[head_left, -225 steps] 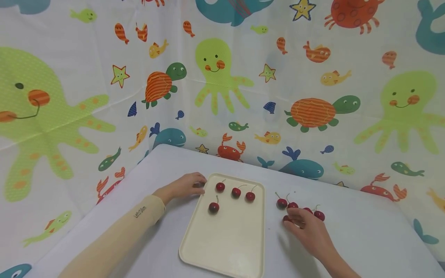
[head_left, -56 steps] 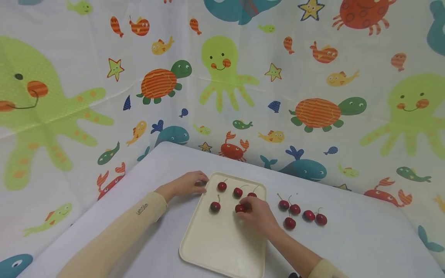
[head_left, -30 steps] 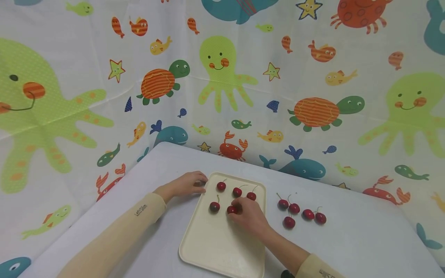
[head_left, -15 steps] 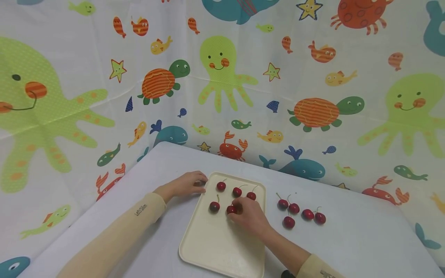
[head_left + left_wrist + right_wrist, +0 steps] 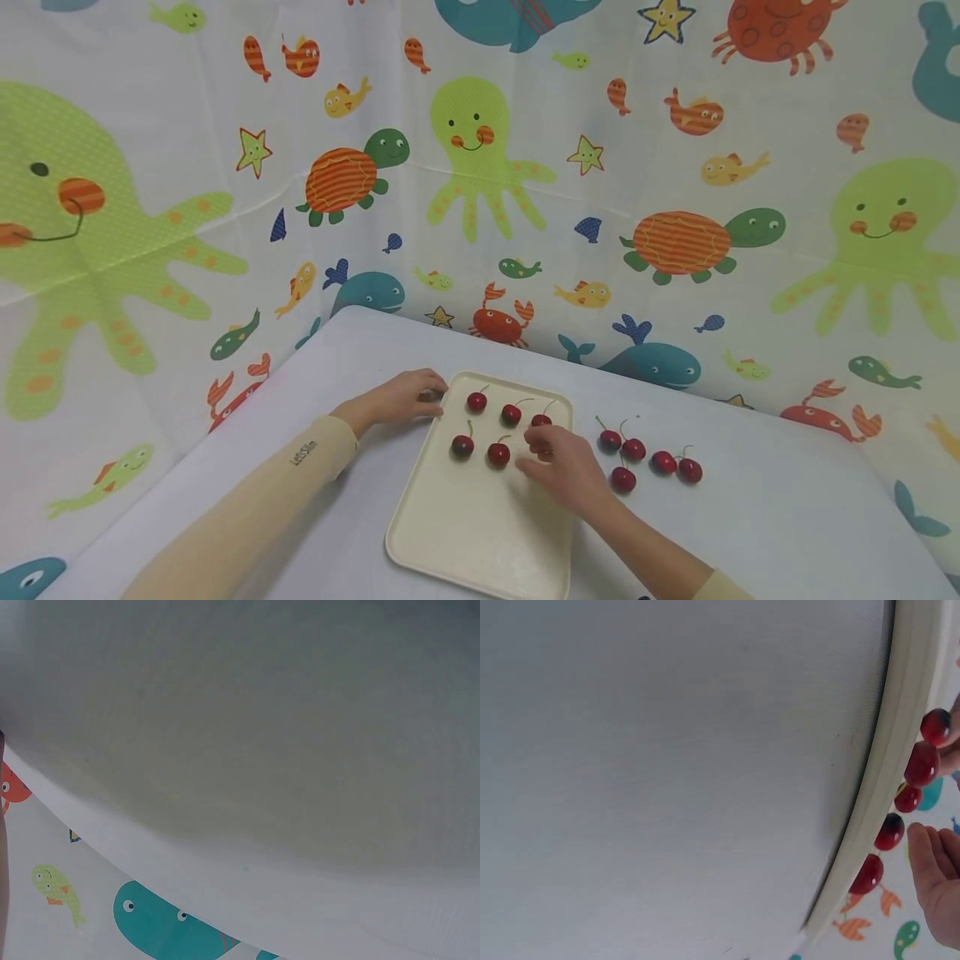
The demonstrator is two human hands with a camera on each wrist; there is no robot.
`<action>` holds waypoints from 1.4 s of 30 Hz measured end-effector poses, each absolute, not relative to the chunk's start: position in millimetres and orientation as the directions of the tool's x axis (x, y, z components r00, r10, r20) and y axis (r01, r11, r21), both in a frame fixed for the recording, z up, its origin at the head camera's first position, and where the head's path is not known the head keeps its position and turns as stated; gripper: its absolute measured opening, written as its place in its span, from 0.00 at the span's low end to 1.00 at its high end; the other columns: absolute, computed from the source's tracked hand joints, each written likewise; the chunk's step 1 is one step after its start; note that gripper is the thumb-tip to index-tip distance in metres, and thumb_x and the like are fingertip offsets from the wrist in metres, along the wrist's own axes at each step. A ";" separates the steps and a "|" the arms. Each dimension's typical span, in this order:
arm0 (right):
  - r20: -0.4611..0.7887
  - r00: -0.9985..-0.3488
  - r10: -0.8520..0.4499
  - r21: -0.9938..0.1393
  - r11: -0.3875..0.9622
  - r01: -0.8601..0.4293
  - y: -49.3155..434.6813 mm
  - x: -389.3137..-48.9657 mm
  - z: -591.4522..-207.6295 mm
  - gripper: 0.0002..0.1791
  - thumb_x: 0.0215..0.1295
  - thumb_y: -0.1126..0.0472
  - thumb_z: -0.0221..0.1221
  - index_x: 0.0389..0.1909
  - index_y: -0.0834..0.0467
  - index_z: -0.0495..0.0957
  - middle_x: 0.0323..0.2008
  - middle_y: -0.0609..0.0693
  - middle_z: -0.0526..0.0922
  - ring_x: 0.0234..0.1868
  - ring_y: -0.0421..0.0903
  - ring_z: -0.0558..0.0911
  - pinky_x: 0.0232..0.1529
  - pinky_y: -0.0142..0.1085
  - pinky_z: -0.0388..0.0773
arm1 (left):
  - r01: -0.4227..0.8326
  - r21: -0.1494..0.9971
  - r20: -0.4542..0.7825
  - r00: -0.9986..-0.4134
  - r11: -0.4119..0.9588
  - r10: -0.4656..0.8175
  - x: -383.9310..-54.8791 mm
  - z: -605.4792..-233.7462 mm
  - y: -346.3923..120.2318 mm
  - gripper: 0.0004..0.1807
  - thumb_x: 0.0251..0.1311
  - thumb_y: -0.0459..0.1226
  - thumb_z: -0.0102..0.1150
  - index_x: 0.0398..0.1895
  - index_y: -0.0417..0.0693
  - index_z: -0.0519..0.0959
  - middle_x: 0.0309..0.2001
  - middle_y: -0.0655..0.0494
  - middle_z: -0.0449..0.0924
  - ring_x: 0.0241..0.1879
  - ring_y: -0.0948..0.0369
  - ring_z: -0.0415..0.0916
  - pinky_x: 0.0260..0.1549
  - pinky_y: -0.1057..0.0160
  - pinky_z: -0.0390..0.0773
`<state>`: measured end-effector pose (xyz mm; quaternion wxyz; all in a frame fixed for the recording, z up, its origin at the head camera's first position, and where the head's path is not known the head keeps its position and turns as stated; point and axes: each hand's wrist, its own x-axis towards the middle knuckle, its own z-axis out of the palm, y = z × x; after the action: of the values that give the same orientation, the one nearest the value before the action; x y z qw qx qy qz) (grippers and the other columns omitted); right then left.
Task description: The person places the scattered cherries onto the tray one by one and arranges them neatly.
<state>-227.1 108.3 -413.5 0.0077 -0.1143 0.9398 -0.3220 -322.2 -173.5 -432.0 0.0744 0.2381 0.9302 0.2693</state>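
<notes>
A cream tray [image 5: 480, 533] lies on the white table. Three cherries sit along its far end, among them a cherry [image 5: 476, 402] at the left corner. Nearer lie a dark cherry [image 5: 462, 447] and, right of it, a red cherry [image 5: 498, 454] with its stem up. My right hand [image 5: 566, 467] hovers just right of that red cherry, thumb and fingers apart, holding nothing, and partly covers the far right cherry [image 5: 542, 421]. My left hand [image 5: 405, 396] rests at the tray's far left rim, fingertips touching it. In the right wrist view, my right hand [image 5: 941, 877] shows beside the cherries.
Several loose cherries lie on the table right of the tray, including a cherry [image 5: 622, 480] nearest the right forearm and a cherry [image 5: 690, 471] farthest right. A curtain [image 5: 480, 275] printed with sea animals stands behind the table.
My right hand took a cherry from the table group, set it on the tray beside the dark cherry, let go and drew back rightward. The left hand stayed at the rim.
</notes>
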 end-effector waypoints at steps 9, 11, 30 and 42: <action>0.084 -0.991 -0.103 -0.638 0.758 -0.133 136.2 -212.4 -404.7 0.22 0.50 0.55 0.68 0.48 0.53 0.77 0.43 0.47 0.82 0.46 0.46 0.82 0.45 0.39 0.81 | 0.383 0.532 -0.028 -0.884 0.755 0.467 -322.9 -431.8 -174.2 0.22 0.54 0.42 0.63 0.53 0.48 0.76 0.55 0.54 0.73 0.56 0.57 0.71 0.56 0.57 0.73; 0.087 -0.993 -0.075 -0.635 0.764 -0.113 143.7 -209.5 -402.0 0.22 0.49 0.56 0.68 0.48 0.53 0.77 0.43 0.47 0.82 0.47 0.47 0.82 0.45 0.39 0.81 | 0.383 0.531 -0.026 -0.884 0.756 0.466 -323.4 -432.2 -174.3 0.22 0.54 0.42 0.63 0.53 0.48 0.76 0.54 0.54 0.74 0.55 0.57 0.71 0.56 0.57 0.73; 0.078 -0.997 0.016 -0.562 0.826 -0.031 200.2 -197.6 -403.5 0.24 0.51 0.53 0.67 0.49 0.56 0.76 0.45 0.52 0.82 0.47 0.50 0.81 0.46 0.41 0.80 | 0.389 0.539 -0.023 -0.880 0.747 0.475 -324.3 -433.2 -174.1 0.22 0.54 0.42 0.63 0.53 0.48 0.76 0.54 0.54 0.74 0.55 0.57 0.71 0.56 0.57 0.74; 0.029 -0.998 0.063 -0.522 0.852 0.038 225.6 -196.3 -409.4 0.25 0.53 0.50 0.65 0.51 0.57 0.75 0.46 0.56 0.81 0.48 0.55 0.80 0.44 0.44 0.81 | 0.402 0.527 -0.016 -0.876 0.749 0.481 -323.0 -431.8 -175.0 0.23 0.54 0.42 0.63 0.53 0.46 0.75 0.55 0.53 0.73 0.55 0.56 0.71 0.56 0.56 0.73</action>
<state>-196.3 225.6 -409.4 -0.0222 0.0263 0.9620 -0.2710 -323.0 -175.0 -431.8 0.0757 0.2369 0.9321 0.2635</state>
